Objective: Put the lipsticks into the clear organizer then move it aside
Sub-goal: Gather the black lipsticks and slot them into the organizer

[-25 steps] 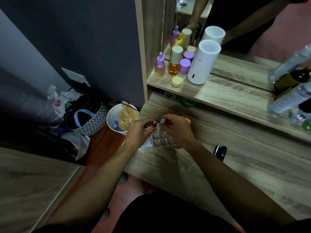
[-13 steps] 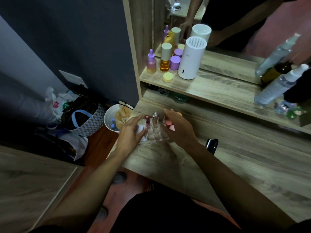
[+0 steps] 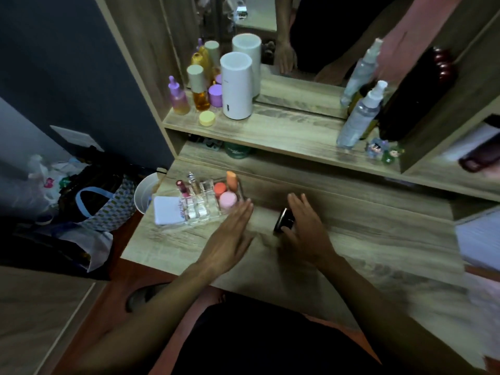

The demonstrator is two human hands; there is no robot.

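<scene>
The clear organizer [image 3: 201,209] stands near the left end of the wooden desk. Upright in it are a pink-red lipstick [image 3: 181,188], a silver-capped one [image 3: 192,181], an orange tube [image 3: 232,180] and two round pink and coral caps [image 3: 227,199]. My left hand [image 3: 230,234] lies flat and open just right of the organizer, fingertips close to its corner. My right hand [image 3: 307,228] hovers with fingers spread over a black lipstick [image 3: 283,221] lying on the desk, touching or nearly touching it.
A white compact [image 3: 166,211] lies left of the organizer by the desk's edge. The shelf above carries small bottles [image 3: 200,89], a white cylinder [image 3: 236,89] and spray bottles [image 3: 359,117]. Bags [image 3: 89,204] and a white cup [image 3: 144,192] sit on the floor to the left.
Both hands have let go of the organizer and moved right. The left hand now rests flat beside it; the right hand has reached the black lipstick.
</scene>
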